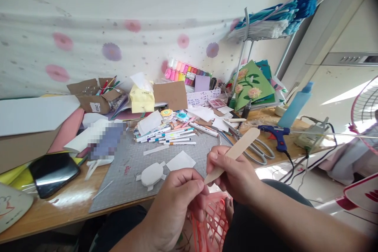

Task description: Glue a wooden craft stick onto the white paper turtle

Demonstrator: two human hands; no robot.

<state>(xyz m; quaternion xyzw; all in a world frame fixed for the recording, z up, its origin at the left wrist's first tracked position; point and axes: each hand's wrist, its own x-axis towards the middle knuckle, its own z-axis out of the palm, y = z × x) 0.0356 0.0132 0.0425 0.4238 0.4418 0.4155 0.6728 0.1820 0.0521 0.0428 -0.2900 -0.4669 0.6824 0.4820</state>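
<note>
My right hand [233,169] is closed around a flat, pale wooden stick [243,143] with a rounded broad end pointing up and away. The stick's narrow end points down to the left fingertips. My left hand [183,193] is pinched at that narrow end; whether it grips the stick or some small piece is hidden. Both hands are over the table's front edge, above a red plastic basket [217,216]. Left of them, a white turtle-shaped paper cutout [152,174] lies on the grey cutting mat [126,173], near a white paper piece [181,160].
Several markers [174,136] lie behind the hands. Large scissors [256,149] and a blue glue gun [276,134] with a cord are to the right, near a blue bottle [295,104]. A cardboard box [88,100] stands at back left, a black phone-like object [54,173] at front left.
</note>
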